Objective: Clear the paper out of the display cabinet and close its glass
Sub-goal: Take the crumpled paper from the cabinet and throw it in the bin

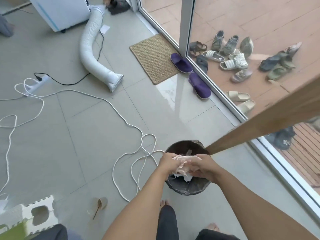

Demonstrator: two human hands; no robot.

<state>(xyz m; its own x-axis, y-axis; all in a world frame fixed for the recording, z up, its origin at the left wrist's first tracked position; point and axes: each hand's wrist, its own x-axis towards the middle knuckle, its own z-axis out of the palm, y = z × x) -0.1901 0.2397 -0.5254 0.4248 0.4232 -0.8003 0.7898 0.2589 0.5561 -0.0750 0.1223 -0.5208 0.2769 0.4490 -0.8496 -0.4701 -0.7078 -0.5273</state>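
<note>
A wad of crumpled pale paper is squeezed between my two hands, directly over a round bin lined with a dark bag. My left hand grips the wad from the left. My right hand closes on it from the right. More scraps of paper lie inside the bin under the wad. The display cabinet is not in view, apart from a brown wooden edge that crosses the right side, which I cannot identify.
A white cable loops across the tiled floor left of the bin. A white ribbed hose, a power strip, a woven mat and purple slippers lie further off. A glass wall runs along the right.
</note>
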